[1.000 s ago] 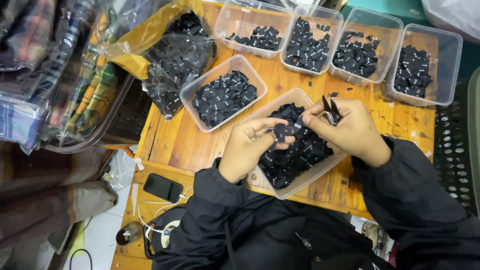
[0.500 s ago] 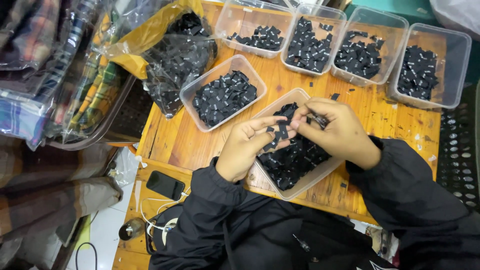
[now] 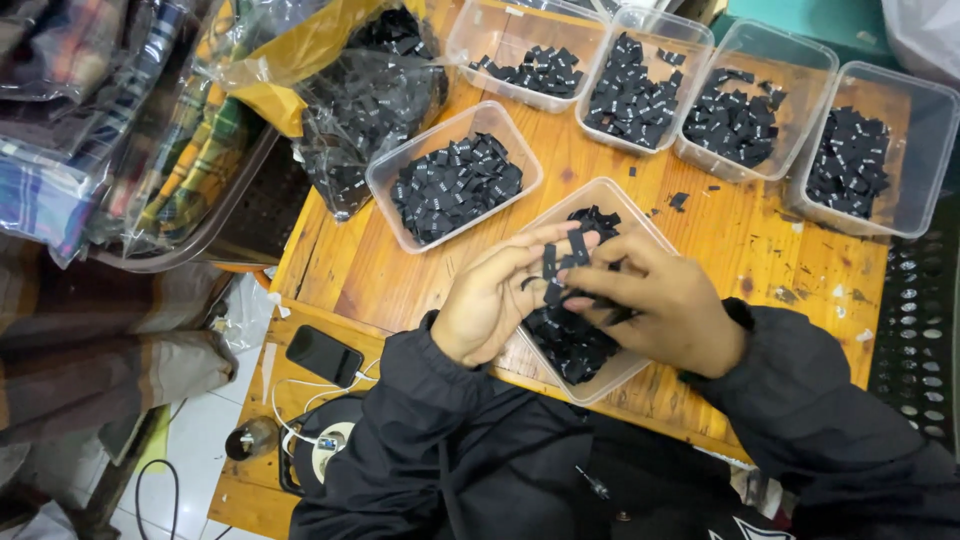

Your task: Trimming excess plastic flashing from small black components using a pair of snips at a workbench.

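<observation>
Both my hands meet over a clear plastic tub (image 3: 640, 225) full of small black fabric labels (image 3: 570, 345) on a wooden table (image 3: 760, 250). My left hand (image 3: 495, 295) holds a few black labels (image 3: 562, 250) fanned between thumb and fingers. My right hand (image 3: 660, 305) pinches the same bunch from the right, its fingertips touching the left fingers. Both arms wear black jacket sleeves.
Several more clear tubs of black labels (image 3: 455, 185) (image 3: 640, 85) (image 3: 860, 160) stand behind. A clear bag of labels (image 3: 365, 95) lies at the back left beside bagged plaid cloth (image 3: 120, 120). A black phone (image 3: 323, 355) with a white cable lies on a lower shelf.
My right hand has moved left to meet the left hand, and the labels are now pinched between both. The view has shifted slightly.
</observation>
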